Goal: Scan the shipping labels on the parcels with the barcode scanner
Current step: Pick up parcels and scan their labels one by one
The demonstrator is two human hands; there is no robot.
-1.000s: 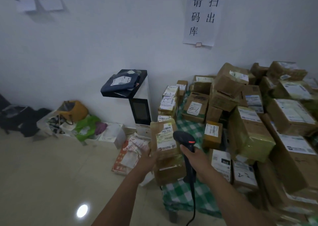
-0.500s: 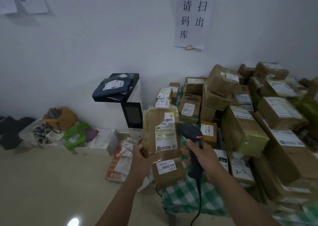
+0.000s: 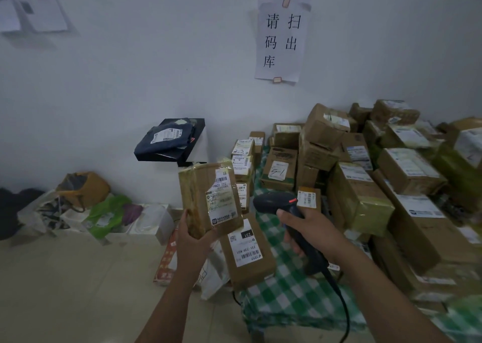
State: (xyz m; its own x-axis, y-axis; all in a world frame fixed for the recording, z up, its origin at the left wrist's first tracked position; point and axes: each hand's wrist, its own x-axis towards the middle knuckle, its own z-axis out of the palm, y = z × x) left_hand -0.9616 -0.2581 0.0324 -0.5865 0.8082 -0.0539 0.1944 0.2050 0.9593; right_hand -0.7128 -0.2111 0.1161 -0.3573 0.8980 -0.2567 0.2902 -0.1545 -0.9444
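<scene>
A paper sign (image 3: pixel 283 40) with large handwritten Chinese characters is stuck to the white wall, and more sheets (image 3: pixel 39 6) hang at the upper left. A white machine (image 3: pixel 201 148) with a black top tray stands against the wall. On the beige tiled floor (image 3: pixel 65 290) lie a mustard bag (image 3: pixel 83 188), a green plastic bag (image 3: pixel 107 217), a translucent white tub (image 3: pixel 154 220) and what may be dark clothing (image 3: pixel 10 212). A green-and-white checked cloth (image 3: pixel 294 290) covers the counter.

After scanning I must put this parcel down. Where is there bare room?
Bare checked cloth lies between the 231-labelled box and the tall box stack, below the right hand. The floor before the bags is bare too. Farther back and right, boxes are piled tight.
</scene>
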